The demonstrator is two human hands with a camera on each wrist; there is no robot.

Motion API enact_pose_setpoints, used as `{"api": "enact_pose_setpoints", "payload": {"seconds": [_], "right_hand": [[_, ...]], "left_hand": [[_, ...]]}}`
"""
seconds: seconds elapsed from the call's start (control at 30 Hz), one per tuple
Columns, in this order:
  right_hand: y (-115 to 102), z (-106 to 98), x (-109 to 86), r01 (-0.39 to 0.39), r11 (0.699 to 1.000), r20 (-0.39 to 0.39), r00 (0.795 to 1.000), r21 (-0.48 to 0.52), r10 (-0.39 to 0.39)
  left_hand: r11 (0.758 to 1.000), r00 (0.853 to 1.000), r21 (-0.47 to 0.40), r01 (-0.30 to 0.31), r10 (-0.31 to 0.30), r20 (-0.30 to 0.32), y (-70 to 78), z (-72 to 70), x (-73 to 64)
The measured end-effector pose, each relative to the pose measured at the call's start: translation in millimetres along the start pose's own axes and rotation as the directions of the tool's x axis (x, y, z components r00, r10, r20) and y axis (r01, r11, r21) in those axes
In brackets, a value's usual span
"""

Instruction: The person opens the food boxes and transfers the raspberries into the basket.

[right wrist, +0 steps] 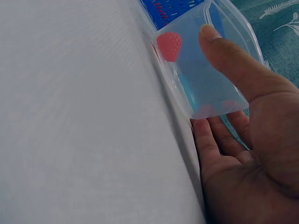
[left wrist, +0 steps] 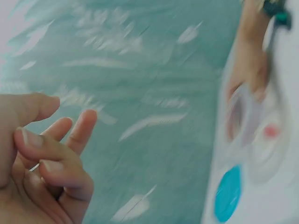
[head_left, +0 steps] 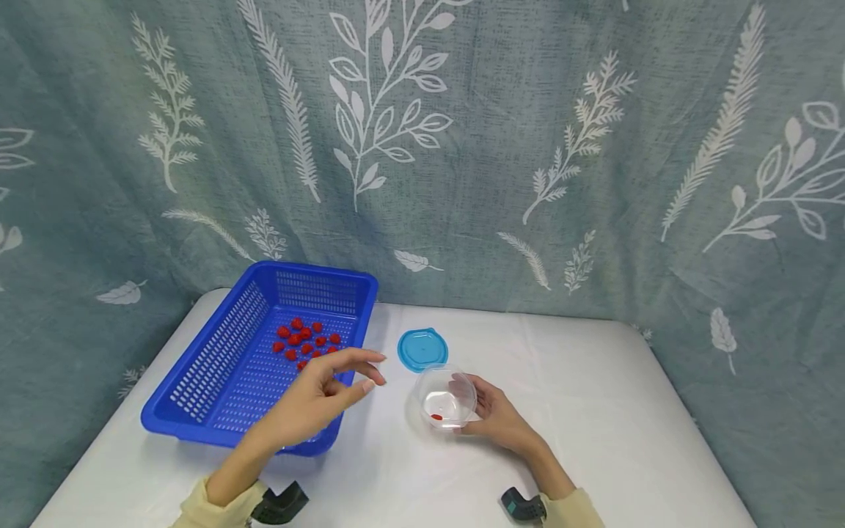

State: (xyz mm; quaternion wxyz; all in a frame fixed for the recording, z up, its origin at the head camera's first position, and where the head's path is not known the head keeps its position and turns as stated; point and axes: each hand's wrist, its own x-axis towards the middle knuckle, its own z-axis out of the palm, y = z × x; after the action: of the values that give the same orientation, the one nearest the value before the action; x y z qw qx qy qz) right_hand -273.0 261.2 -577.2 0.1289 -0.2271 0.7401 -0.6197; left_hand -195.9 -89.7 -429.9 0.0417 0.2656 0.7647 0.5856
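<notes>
A clear plastic container [head_left: 449, 397] stands on the table, with one red raspberry [right wrist: 169, 46] lying at its bottom. My right hand [head_left: 499, 418] grips its right side, thumb in front and fingers round the back. Between the blue basket and the container, my left hand [head_left: 325, 391] hovers in the air with its fingers loosely bent. Nothing shows between thumb and fingers of that hand in the left wrist view. Several raspberries [head_left: 295, 339] are spread over the floor of the blue basket [head_left: 198, 429], partly behind the left hand.
A round blue lid [head_left: 422, 350] lies flat on the white table [head_left: 581, 381], just behind the container. The basket takes up the table's left side. A green-grey curtain [head_left: 462, 147] with white leaf prints hangs along the back edge.
</notes>
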Motion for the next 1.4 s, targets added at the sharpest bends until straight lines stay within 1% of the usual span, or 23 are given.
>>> {"api": "enact_pose_setpoints", "payload": {"seconds": [0.13, 0.2, 0.27, 0.33, 0.43, 0.5, 0.6, 0.7, 0.73, 0.8, 0.87, 0.97, 1.03, 1.13, 1.2, 1.3, 1.4], "right_hand": [[1.2, 0.8, 0.5, -0.002, 1.0, -0.003, 1.0, -0.021, 0.002], [1.4, 0.9, 0.3, -0.001, 1.0, -0.005, 1.0, -0.029, 0.001], [2.1, 0.8, 0.5, 0.008, 0.999, 0.0, 1.0, -0.031, -0.008], [2.5, 0.4, 0.6, 0.016, 0.999, 0.006, 1.0, -0.028, -0.016], [1.9, -0.1, 0.3, 0.019, 0.999, 0.01, 1.0, -0.028, -0.018], [0.8, -0.3, -0.1, 0.014, 0.999, 0.011, 1.0, -0.03, -0.014], [-0.5, -0.5, -0.4, 0.005, 1.0, 0.008, 1.0, -0.03, -0.005], [-1.2, -0.2, -0.1, 0.002, 1.0, 0.011, 1.0, -0.023, -0.002], [-1.3, -0.1, 0.1, 0.004, 1.0, 0.012, 1.0, -0.023, -0.003], [-1.4, 0.1, 0.3, 0.01, 1.0, 0.014, 1.0, -0.019, -0.009], [-1.1, -0.3, 0.4, 0.019, 1.0, 0.018, 1.0, -0.012, -0.019], [-0.6, -0.7, 0.2, 0.028, 1.0, 0.023, 0.999, 0.007, -0.028], [-0.3, -0.9, 0.0, 0.027, 0.999, 0.029, 0.999, 0.018, -0.028], [-0.2, -0.6, -0.3, 0.016, 1.0, 0.03, 0.999, 0.024, -0.017], [0.1, -0.5, -0.5, 0.012, 1.0, 0.029, 0.999, 0.024, -0.013], [0.6, -0.3, -0.3, 0.007, 1.0, 0.03, 1.0, 0.014, -0.008], [1.4, -0.3, 0.0, 0.003, 1.0, 0.025, 1.0, 0.002, -0.003]], "left_hand": [[1.0, 0.997, -0.021, 0.021, -0.019, 0.08, -10.2, 33.8, 10.2], [1.0, 0.995, -0.005, 0.03, -0.03, 0.099, -18.0, 49.8, 16.0], [0.999, 0.994, 0.028, 0.04, -0.043, 0.096, -25.9, 63.7, 21.7], [0.997, 0.996, 0.063, 0.047, -0.052, 0.078, -34.4, 75.4, 27.7], [0.992, 0.996, 0.108, 0.067, -0.072, 0.046, -47.1, 88.0, 37.1], [0.989, 0.997, 0.133, 0.07, -0.074, 0.025, -55.7, 94.2, 43.9], [0.979, 0.997, 0.192, 0.069, -0.065, -0.029, -68.0, 101.6, 54.6], [0.962, 0.995, 0.262, 0.076, -0.055, -0.085, -79.4, 107.6, 63.2], [0.954, 0.994, 0.288, 0.085, -0.059, -0.097, -82.3, 109.4, 65.6], [0.936, 0.992, 0.335, 0.108, -0.079, -0.1, -86.2, 112.4, 69.5], [0.913, 0.992, 0.389, 0.125, -0.102, -0.078, -88.0, 114.7, 73.8], [0.874, 0.988, 0.463, 0.148, -0.151, -0.031, -86.9, 117.3, 79.1], [0.852, 0.986, 0.504, 0.14, -0.164, 0.004, -85.3, 118.3, 81.9], [0.822, 0.985, 0.557, 0.123, -0.171, 0.036, -82.2, 118.6, 84.5], [0.804, 0.982, 0.584, 0.115, -0.181, 0.056, -80.6, 118.5, 85.8], [0.776, 0.974, 0.62, 0.116, -0.211, 0.081, -80.1, 118.2, 86.7], [0.76, 0.966, 0.64, 0.115, -0.237, 0.107, -80.6, 117.5, 87.3]]}}
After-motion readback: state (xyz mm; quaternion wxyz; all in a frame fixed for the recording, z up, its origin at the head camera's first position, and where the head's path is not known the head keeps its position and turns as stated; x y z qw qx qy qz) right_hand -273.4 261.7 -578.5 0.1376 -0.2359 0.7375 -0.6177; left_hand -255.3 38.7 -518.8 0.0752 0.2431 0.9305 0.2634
